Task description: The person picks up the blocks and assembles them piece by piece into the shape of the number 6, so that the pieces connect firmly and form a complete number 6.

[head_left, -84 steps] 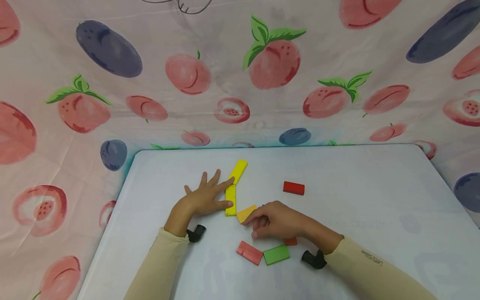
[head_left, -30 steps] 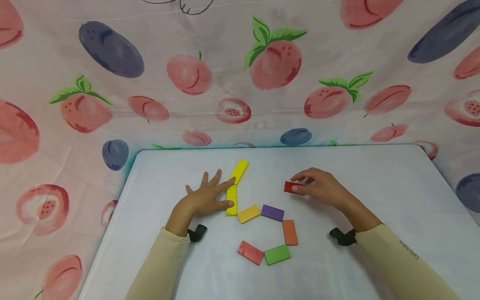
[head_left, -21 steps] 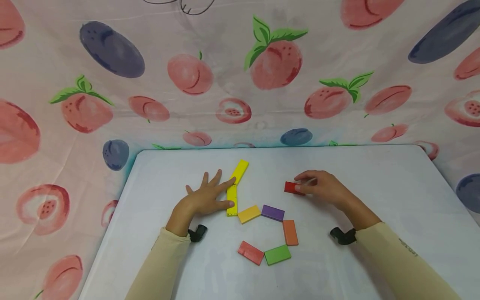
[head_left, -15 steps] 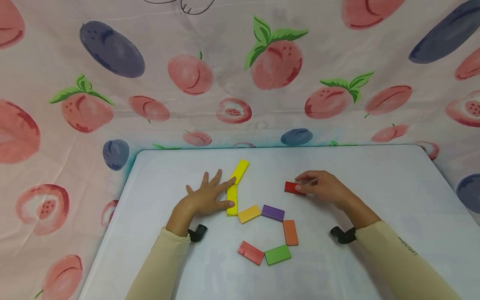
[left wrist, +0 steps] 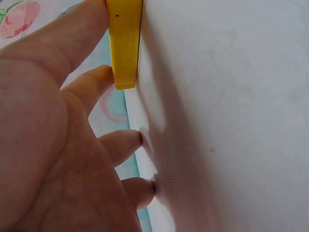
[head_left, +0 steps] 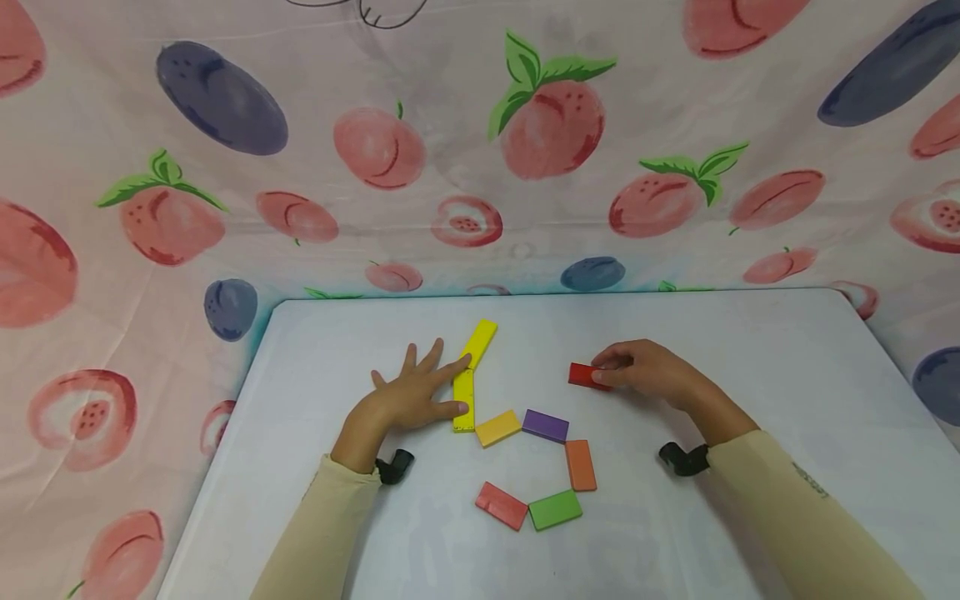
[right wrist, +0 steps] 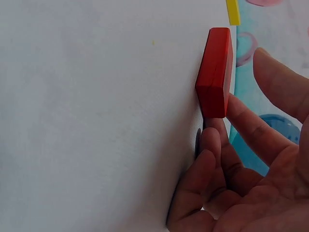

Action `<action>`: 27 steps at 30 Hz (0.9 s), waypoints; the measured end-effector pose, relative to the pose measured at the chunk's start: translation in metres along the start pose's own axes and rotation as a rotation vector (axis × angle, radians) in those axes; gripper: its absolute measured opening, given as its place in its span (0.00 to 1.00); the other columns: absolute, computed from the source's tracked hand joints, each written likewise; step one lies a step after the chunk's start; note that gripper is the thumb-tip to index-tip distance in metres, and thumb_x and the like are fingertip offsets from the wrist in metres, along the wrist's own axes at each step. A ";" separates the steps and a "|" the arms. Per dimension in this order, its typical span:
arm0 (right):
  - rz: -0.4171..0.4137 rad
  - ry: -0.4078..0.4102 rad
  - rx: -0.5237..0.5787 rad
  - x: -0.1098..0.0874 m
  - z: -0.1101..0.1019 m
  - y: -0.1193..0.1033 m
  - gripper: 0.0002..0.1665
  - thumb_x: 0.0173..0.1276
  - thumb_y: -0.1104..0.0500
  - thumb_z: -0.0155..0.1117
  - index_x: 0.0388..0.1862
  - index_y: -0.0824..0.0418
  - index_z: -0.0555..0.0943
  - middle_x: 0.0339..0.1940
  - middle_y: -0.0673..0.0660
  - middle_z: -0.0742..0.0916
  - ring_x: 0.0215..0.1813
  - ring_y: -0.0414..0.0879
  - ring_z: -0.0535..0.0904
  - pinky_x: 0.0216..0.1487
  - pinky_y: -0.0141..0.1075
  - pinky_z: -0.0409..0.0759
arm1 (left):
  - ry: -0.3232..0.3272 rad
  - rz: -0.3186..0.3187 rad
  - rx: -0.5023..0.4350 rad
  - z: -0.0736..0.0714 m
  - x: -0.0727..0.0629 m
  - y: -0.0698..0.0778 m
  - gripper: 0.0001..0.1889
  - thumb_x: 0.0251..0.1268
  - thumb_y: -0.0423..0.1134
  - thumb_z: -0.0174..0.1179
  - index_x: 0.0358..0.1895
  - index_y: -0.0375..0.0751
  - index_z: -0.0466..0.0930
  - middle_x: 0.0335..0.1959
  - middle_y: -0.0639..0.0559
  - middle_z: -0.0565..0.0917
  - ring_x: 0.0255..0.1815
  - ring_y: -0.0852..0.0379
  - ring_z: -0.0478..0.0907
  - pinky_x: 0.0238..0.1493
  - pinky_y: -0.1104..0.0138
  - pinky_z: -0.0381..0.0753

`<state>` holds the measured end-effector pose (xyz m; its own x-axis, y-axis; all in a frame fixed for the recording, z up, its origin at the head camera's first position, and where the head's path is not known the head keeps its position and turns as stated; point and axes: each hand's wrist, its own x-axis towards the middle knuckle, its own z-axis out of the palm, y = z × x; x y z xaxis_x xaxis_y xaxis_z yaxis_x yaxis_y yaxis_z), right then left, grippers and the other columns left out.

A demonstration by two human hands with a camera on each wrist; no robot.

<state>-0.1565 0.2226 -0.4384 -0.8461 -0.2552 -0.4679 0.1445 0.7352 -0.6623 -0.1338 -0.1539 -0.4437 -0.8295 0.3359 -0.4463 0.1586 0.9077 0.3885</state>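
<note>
My left hand [head_left: 405, 396] spreads its fingers on the left of two yellow blocks laid end to end. Its index fingertip rests at their joint and its thumb on the lower yellow block [head_left: 463, 408]; the upper yellow block [head_left: 480, 340] slants up to the right. At the right, my right hand [head_left: 652, 372] is bent over the right end of a red block [head_left: 581, 375] lying on the white table. In the right wrist view, the thumb [right wrist: 280, 82] stands apart from the red block [right wrist: 215, 72], while the index fingertip is right at its near end.
An orange-yellow block [head_left: 498, 428], a purple block [head_left: 546, 426], an orange block [head_left: 581, 465], a green block [head_left: 555, 510] and a pinkish-red block [head_left: 501, 506] form a curve below the yellow ones. Behind the table [head_left: 750, 367] hangs a fruit-printed cloth [head_left: 525, 217].
My right hand has moved from the orange-yellow block up and right to the red block, then slid slightly right over it. The red block and my left hand stay in place.
</note>
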 end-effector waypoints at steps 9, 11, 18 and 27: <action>-0.006 0.045 -0.094 0.004 0.004 -0.011 0.20 0.68 0.47 0.71 0.53 0.56 0.84 0.41 0.57 0.82 0.48 0.52 0.74 0.41 0.37 0.75 | -0.006 0.005 0.003 -0.002 -0.001 0.000 0.41 0.65 0.66 0.61 0.79 0.76 0.54 0.87 0.50 0.38 0.85 0.33 0.26 0.63 0.17 0.29; -0.001 0.054 -0.111 0.007 0.005 -0.013 0.19 0.67 0.48 0.72 0.51 0.57 0.84 0.39 0.57 0.81 0.46 0.51 0.74 0.38 0.37 0.74 | -0.007 0.007 0.003 -0.002 -0.001 0.000 0.41 0.65 0.66 0.61 0.80 0.76 0.54 0.87 0.50 0.38 0.84 0.32 0.26 0.63 0.17 0.29; 0.019 0.053 -0.157 0.011 0.006 -0.015 0.19 0.65 0.49 0.74 0.48 0.58 0.83 0.38 0.57 0.80 0.44 0.51 0.74 0.36 0.37 0.73 | -0.008 0.007 0.001 -0.002 -0.001 0.000 0.41 0.65 0.66 0.61 0.79 0.76 0.54 0.87 0.50 0.39 0.84 0.32 0.26 0.63 0.17 0.29; 0.013 0.061 -0.174 0.011 0.009 -0.016 0.19 0.66 0.49 0.74 0.47 0.60 0.83 0.40 0.58 0.81 0.46 0.52 0.74 0.39 0.37 0.74 | -0.009 0.009 0.001 -0.002 -0.001 0.000 0.41 0.65 0.66 0.61 0.80 0.76 0.54 0.87 0.50 0.39 0.84 0.32 0.26 0.63 0.17 0.29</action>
<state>-0.1638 0.2027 -0.4385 -0.8752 -0.2106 -0.4356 0.0687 0.8371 -0.5428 -0.1340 -0.1545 -0.4415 -0.8229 0.3467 -0.4501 0.1670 0.9049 0.3916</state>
